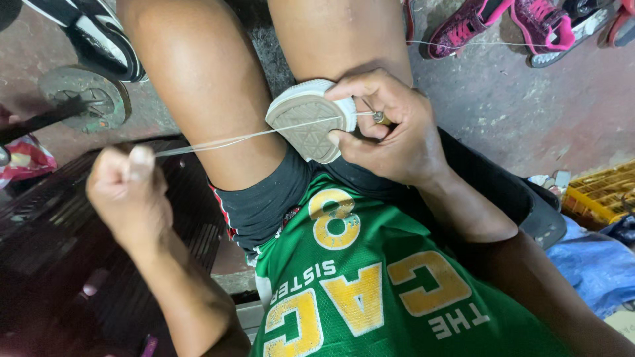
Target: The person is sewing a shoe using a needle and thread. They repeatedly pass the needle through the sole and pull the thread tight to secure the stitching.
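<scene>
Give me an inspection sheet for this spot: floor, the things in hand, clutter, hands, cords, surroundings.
Surface: stained concrete floor.
Job's things: small shoe, sole up, wedged between the knees; pale thread stretched taut from the sole.
Clutter: pink shoes and a black-and-white shoe on the floor; round metal stand; yellow crate.
Hands: left hand fisted on the thread; right hand steadies the shoe and pinches a small metal tool.
Cables: nothing seen.
Surroundings: dark slatted bench; blue cloth.
</scene>
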Motion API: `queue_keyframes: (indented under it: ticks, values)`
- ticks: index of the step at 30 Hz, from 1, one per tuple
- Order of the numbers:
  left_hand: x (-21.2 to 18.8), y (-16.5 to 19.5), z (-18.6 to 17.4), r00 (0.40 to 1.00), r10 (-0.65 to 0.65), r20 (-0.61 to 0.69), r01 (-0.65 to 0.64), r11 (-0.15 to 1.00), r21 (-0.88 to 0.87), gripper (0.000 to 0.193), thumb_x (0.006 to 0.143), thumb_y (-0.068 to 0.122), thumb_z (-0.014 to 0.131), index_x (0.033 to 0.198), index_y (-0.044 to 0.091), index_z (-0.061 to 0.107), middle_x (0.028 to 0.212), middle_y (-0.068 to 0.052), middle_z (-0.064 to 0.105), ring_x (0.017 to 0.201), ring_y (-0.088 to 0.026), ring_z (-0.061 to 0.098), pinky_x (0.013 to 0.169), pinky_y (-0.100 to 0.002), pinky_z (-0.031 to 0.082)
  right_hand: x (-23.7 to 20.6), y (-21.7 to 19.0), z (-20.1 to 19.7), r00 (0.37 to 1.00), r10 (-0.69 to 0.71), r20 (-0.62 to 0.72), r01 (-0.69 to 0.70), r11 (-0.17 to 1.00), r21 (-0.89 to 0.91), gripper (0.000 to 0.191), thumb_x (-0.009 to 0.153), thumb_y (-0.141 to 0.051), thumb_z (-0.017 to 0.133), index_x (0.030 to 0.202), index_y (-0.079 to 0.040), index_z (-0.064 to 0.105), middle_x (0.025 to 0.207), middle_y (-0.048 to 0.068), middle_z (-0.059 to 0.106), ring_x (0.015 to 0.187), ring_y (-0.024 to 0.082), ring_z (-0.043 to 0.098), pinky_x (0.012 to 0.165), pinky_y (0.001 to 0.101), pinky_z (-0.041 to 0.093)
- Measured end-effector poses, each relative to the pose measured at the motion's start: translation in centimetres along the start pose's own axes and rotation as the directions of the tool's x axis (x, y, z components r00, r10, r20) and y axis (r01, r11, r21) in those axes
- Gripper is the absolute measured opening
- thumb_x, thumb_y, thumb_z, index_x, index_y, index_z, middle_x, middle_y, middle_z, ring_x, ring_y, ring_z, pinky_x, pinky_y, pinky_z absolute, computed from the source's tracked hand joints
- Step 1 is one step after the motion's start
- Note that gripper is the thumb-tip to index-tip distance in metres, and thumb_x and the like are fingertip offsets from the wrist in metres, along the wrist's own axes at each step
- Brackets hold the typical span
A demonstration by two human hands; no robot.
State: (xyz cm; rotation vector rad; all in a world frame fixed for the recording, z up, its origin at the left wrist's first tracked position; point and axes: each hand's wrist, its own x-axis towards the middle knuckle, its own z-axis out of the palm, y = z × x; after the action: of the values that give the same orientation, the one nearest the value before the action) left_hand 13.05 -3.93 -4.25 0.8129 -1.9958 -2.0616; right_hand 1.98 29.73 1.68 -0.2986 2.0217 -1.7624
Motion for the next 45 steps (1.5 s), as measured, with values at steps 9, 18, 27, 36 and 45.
queue_keyframes:
  ticks: [9, 18, 27, 36, 45]
  values:
    - [-2.3, 5.3, 11.3, 0.774, 0.508, 0.378, -0.632, 0.583, 0.511, 0.029, 0.094, 0.003, 0.074, 0.122, 0.003, 0.065, 0.130, -0.015, 0.053, 0.121, -0.032, 0.058, 0.100, -0.041, 0.052, -1.4, -1.2, -2.8, 0.993, 0.034, 0.112, 0.023, 0.884, -0.467, 0.089, 0.086, -0.018, 0.088, 0.157, -0.002, 0.037, 0.072, -0.003, 0.053, 0.060, 0.006, 0.046, 0.055, 0.0228, 0.040]
    - [-1.7, 7.3, 14.5, 0.675, 0.444, 0.589, -0.729, 0.525, 0.439, 0.020, 0.099, 0.006, 0.084, 0.112, 0.004, 0.069, 0.117, -0.010, 0.062, 0.102, -0.026, 0.069, 0.081, -0.034, 0.057, -0.9, -4.3, -3.7, 0.999, -0.028, 0.019, 0.033, 0.808, -0.589, 0.089, 0.073, -0.042, 0.091, 0.146, -0.010, 0.051, 0.117, 0.010, 0.066, 0.060, 0.019, 0.056, 0.052, 0.0323, 0.050]
    - [-2.1, 8.7, 15.1, 0.731, 0.258, 0.632, -0.584, 0.715, 0.384, 0.018, 0.107, 0.003, 0.065, 0.117, 0.002, 0.050, 0.092, -0.012, 0.061, 0.082, -0.029, 0.066, 0.072, -0.040, 0.052, 0.1, -0.5, -1.2, 0.942, -0.322, 0.093, 0.312, 0.737, -0.600, 0.065, 0.086, -0.030, 0.092, 0.137, -0.009, 0.056, 0.134, 0.008, 0.066, 0.110, 0.027, 0.072, 0.092, 0.0368, 0.059]
    - [-0.9, 7.4, 14.4, 0.731, 0.324, 0.600, -0.606, 0.712, 0.354, 0.054, 0.094, 0.012, 0.085, 0.067, 0.003, 0.039, 0.065, -0.011, 0.042, 0.059, -0.028, 0.045, 0.056, -0.039, 0.039, 0.6, -0.5, -1.1, 0.972, -0.212, 0.105, 0.235, 0.812, -0.534, 0.066, 0.084, -0.026, 0.092, 0.138, -0.009, 0.060, 0.121, 0.007, 0.072, 0.092, 0.021, 0.073, 0.083, 0.0348, 0.059]
    - [2.8, 6.2, 12.7, 0.392, 0.612, 0.687, -0.910, 0.145, 0.389, 0.034, 0.100, 0.000, 0.076, 0.072, 0.007, 0.057, 0.074, -0.005, 0.059, 0.066, -0.022, 0.056, 0.059, -0.034, 0.043, 1.5, -0.5, -0.1, 0.972, -0.224, 0.073, 0.226, 0.804, -0.549, 0.061, 0.084, -0.025, 0.091, 0.134, -0.010, 0.060, 0.104, 0.004, 0.071, 0.082, 0.020, 0.070, 0.077, 0.0347, 0.058]
